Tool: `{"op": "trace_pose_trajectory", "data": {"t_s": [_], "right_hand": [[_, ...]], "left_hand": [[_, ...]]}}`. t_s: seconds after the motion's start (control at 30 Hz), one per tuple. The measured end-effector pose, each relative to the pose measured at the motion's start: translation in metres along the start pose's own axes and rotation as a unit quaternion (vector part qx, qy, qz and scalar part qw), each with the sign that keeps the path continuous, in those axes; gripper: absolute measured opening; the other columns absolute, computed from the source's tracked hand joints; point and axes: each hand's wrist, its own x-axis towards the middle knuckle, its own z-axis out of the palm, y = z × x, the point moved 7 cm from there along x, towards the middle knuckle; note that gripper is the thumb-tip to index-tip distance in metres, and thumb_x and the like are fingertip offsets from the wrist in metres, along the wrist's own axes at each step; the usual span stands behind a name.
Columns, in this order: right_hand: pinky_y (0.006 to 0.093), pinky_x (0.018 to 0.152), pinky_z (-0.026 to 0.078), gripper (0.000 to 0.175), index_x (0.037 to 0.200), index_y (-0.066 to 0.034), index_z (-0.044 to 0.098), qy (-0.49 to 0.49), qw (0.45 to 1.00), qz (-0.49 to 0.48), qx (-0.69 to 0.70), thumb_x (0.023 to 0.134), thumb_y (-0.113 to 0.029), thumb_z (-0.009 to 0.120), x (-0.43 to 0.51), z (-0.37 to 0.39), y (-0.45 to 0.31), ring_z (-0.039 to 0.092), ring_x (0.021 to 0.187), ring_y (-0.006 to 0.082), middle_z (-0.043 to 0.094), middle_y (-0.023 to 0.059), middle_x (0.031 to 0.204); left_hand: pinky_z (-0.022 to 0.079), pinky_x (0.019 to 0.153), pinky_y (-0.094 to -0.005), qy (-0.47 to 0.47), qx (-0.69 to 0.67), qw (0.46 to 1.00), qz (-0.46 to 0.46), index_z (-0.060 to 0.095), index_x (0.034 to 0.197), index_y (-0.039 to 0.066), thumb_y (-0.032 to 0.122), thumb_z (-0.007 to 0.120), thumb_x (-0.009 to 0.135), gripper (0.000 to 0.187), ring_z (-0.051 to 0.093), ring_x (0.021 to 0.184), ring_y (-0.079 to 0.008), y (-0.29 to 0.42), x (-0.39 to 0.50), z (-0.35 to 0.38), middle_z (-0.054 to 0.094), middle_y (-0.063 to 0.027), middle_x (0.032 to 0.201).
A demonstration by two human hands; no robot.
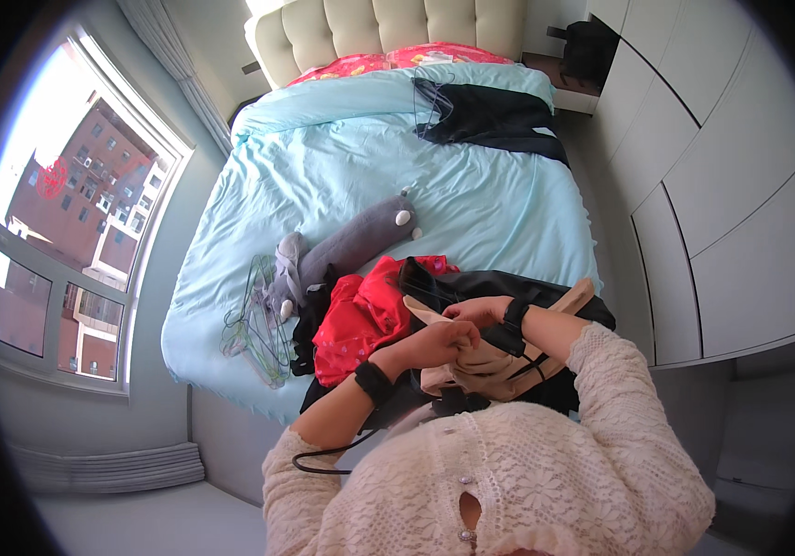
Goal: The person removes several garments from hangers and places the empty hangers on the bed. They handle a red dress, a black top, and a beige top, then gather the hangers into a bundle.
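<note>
A beige garment (pixel 495 365) lies bunched in front of me at the foot of the bed, one sleeve or leg stretching out to the right. My left hand (pixel 432 345) pinches its cloth near the middle. Just beyond, my right hand (pixel 482 312) has its fingers on the garment's upper edge, partly hidden by the folds. Under and behind it spreads a black garment (pixel 522 285) with a smooth sheen. To the left of my hands lies a crumpled red patterned cloth (pixel 363 320).
A grey plush toy (pixel 359 236) lies mid-bed, with several wire hangers (pixel 258 333) beside it. More hangers (pixel 432 108) rest on dark clothing (pixel 495 115) near the pillows (pixel 439 52). White cabinets (pixel 738 208) line the right, a window (pixel 78 208) the left. A black cable (pixel 321 467) loops beside my body.
</note>
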Motion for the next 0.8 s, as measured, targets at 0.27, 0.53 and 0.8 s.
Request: {"op": "trace_pose_trajectory", "data": {"t_s": [0.27, 0.53, 0.8], "right_hand": [[0.0267, 0.076, 0.046, 0.018, 0.099, -0.0065, 0.06, 0.146, 0.953, -0.221, -0.147, 0.081, -0.003, 0.059, -0.082, -0.005, -0.093, 0.058, 0.084, 0.0113, 0.06, 0.0002, 0.088], [0.0315, 0.079, 0.047, 0.035, 0.11, -0.005, 0.055, 0.275, 0.841, -0.314, -0.345, 0.076, 0.0, 0.059, -0.133, 0.063, -0.166, 0.059, 0.091, 0.0213, 0.06, 0.0103, 0.1], [0.0278, 0.07, 0.047, 0.022, 0.096, -0.0059, 0.057, 0.341, 0.844, -0.325, -0.258, 0.074, -0.004, 0.059, -0.109, 0.054, -0.127, 0.059, 0.081, 0.017, 0.06, 0.0065, 0.089]], "left_hand": [[0.04, 0.091, -0.0289, 0.091, -0.124, 0.987, 0.051, 0.057, 0.1, 0.003, 0.004, 0.056, 0.084, 0.016, 0.052, 0.101, -0.0151, 0.009, -0.051, -0.037, 0.05, -0.0049, 0.11], [0.041, 0.09, -0.0291, 0.168, -0.105, 0.972, 0.125, 0.045, 0.117, 0.005, 0.008, 0.063, 0.083, 0.039, 0.05, 0.102, -0.0121, 0.04, -0.044, -0.059, 0.05, -0.0025, 0.108], [0.038, 0.089, -0.0287, 0.129, -0.019, 0.982, 0.135, 0.05, 0.107, 0.006, 0.009, 0.065, 0.08, 0.032, 0.046, 0.096, -0.012, 0.025, -0.035, -0.037, 0.047, -0.0012, 0.1]]}}
